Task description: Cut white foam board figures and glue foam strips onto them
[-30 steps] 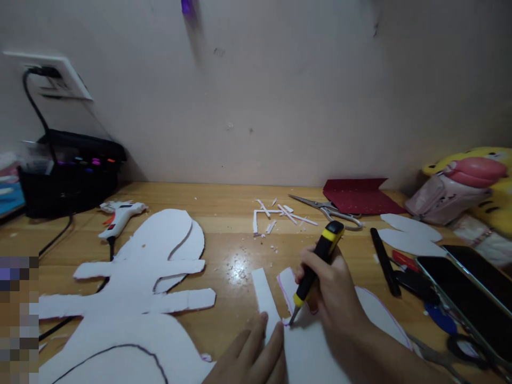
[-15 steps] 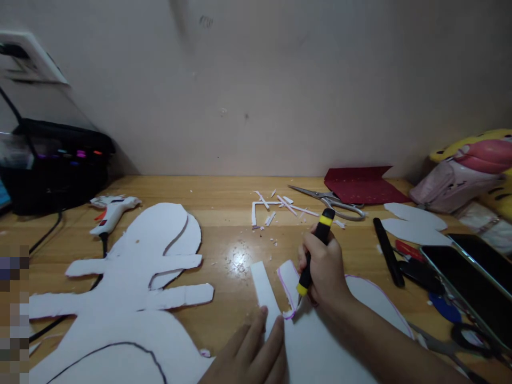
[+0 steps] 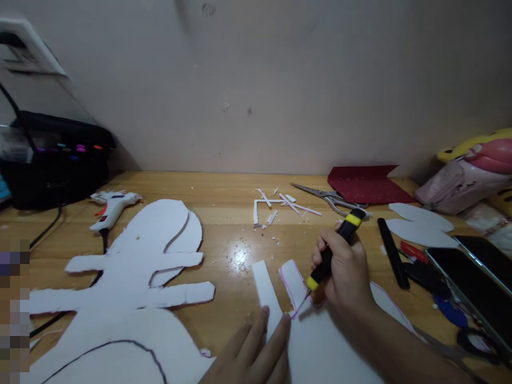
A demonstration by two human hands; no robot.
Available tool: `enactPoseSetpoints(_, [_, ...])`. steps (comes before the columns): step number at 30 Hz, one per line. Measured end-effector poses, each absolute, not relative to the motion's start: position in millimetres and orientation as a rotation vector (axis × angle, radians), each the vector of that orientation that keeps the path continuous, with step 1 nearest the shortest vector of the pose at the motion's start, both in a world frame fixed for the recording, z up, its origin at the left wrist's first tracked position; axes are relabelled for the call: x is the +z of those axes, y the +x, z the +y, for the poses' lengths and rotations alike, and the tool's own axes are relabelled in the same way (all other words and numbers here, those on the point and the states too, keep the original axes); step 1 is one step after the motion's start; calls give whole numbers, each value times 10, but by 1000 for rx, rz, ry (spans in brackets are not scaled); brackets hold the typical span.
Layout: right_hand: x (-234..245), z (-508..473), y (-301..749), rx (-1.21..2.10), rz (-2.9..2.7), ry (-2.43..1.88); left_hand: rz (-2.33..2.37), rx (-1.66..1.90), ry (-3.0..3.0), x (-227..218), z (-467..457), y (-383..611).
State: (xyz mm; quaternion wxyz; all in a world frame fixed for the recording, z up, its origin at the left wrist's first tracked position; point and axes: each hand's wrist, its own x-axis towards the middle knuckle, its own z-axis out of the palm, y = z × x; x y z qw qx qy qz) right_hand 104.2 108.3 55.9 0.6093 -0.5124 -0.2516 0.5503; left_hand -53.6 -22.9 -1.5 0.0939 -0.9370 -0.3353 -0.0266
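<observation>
My right hand point(image 3: 350, 272) is closed round a black and yellow craft knife point(image 3: 328, 261). The handle leans up to the right, and the thin blade tip meets a purple-outlined edge of a white foam board point(image 3: 320, 346). That edge borders a notch between two upright strips of the board. My left hand point(image 3: 256, 349) lies with its fingers stretched out, pressing on the board just left of the blade; its palm is partly cut off by the frame. Left of it lies a large white cutout point(image 3: 132, 288) with several arm-like strips and a dark drawn curve.
White offcuts point(image 3: 276, 202) and scissors point(image 3: 328, 197) lie near the wall, beside a dark red sheet point(image 3: 368, 184). A white glue gun point(image 3: 114, 209) with its cable is at left. Phones point(image 3: 466, 288), a black marker point(image 3: 392, 253) and oval cutouts point(image 3: 420, 232) lie at right.
My right hand has moved right, and the knife now leans lower to the right, showing more blade. My left hand has stayed nearly still. The whole view has shifted slightly.
</observation>
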Motion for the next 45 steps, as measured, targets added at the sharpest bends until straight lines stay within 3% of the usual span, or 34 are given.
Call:
enactPoseSetpoints(28, [448,1039,955,1407,-783,-1050,-934,-86,-2739,55,-198,-525])
enactPoseSetpoints(35, [367,1054,937,1535,-940,-952,-1011,-61,-2810,-243,-237,-482])
enactPoseSetpoints(39, [488,1104,968,1628,-867,-910,-1002,-118,-2728,-331,-245,-463])
enactPoseSetpoints(45, [799,1266,887,1600,-909,-953,-964,-166,-2706,-114,-203,-462])
